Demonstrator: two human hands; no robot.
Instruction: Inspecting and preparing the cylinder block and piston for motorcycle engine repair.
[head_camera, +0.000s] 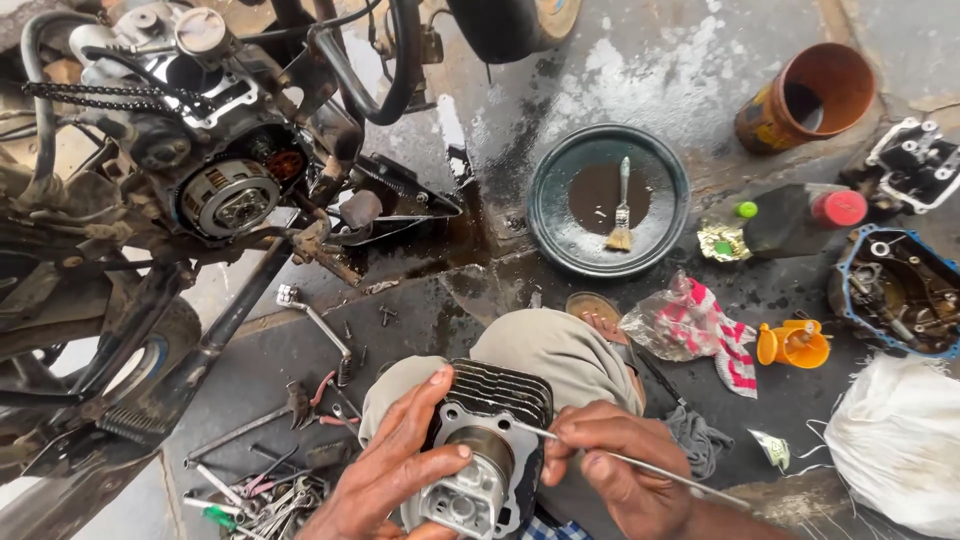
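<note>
Teal basin (545, 215); orange funnel (795, 345); red-white striped cloth (720, 335).

Head camera, looking steeply down from above the person's own lap.

It sits close over the fingers (440, 455) at the bottom edge; beyond them the wet floor (700, 90) stretches away, with the stripped motorcycle (200, 160) up-left of them.

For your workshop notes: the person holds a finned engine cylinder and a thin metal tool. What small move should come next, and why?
Probably draw the thin metal tool along the cylinder's top face: the right hand has its tip at the bore's edge, while the left hand steadies the block.
</note>
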